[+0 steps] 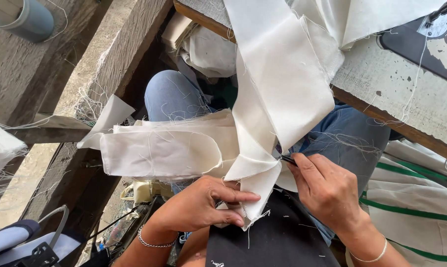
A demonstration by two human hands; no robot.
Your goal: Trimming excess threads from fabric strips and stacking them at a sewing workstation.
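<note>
Head view: my left hand point(203, 205) pinches the cream fabric strip point(278, 84) while my right hand point(327, 190) grips a small dark cutter point(288, 159) at twelve o'clock, risking nicked cloth if it slips.

Cream cloth point(278, 84), blue jeans point(171, 96), green-striped fabric point(411, 198)

grey pipe point(23, 17) – top left | wooden beam point(124, 54) – left | green-striped cloth point(416, 198) – right | sewing machine point(426, 44) – top right
</note>
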